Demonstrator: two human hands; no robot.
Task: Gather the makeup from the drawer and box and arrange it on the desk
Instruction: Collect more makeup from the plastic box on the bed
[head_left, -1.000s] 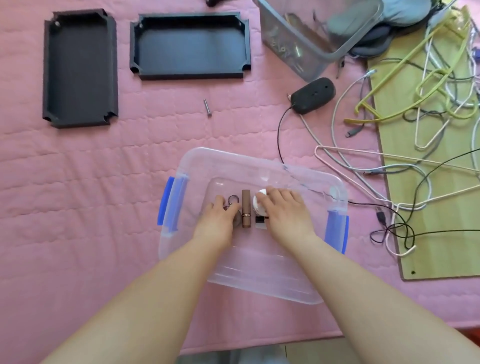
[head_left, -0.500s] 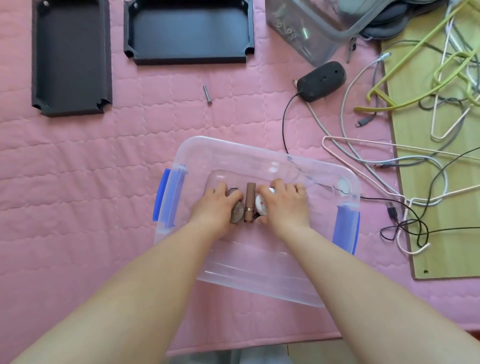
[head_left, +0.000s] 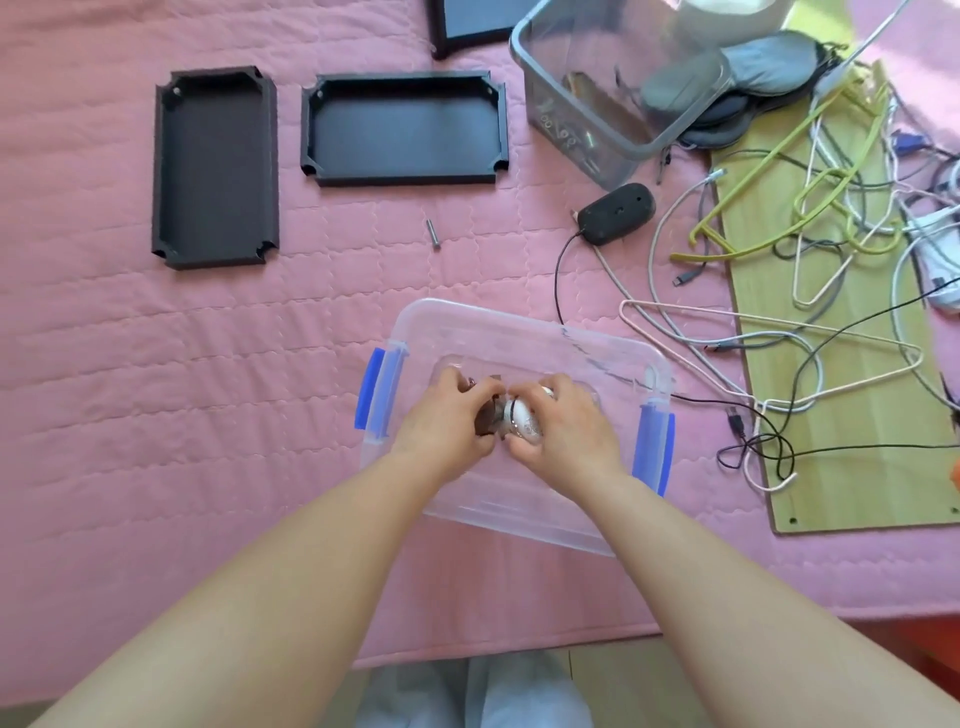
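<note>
A clear plastic box (head_left: 519, 332) with blue side clips sits on the pink quilted cover in front of me. Both my hands are inside it, pressed together around a small bunch of makeup. My left hand (head_left: 447, 421) grips dark brown pieces (head_left: 488, 420), one of them a lipstick tube. My right hand (head_left: 566, 426) holds a small white round jar (head_left: 523, 418). Fingers hide most of the items. Two black trays (head_left: 213, 171) (head_left: 405, 130) lie open at the back left.
A small metal pin (head_left: 432, 235) lies between the trays and the box. At the back right stand a grey bin (head_left: 587, 130), a black mouse (head_left: 615, 214), tangled cables and hangers (head_left: 769, 332), and a wooden board (head_left: 841, 467).
My hands have closed together and gathered the lipstick, the jar and the other small pieces into one bunch, lifting them off the box floor. The camera has tilted up.
</note>
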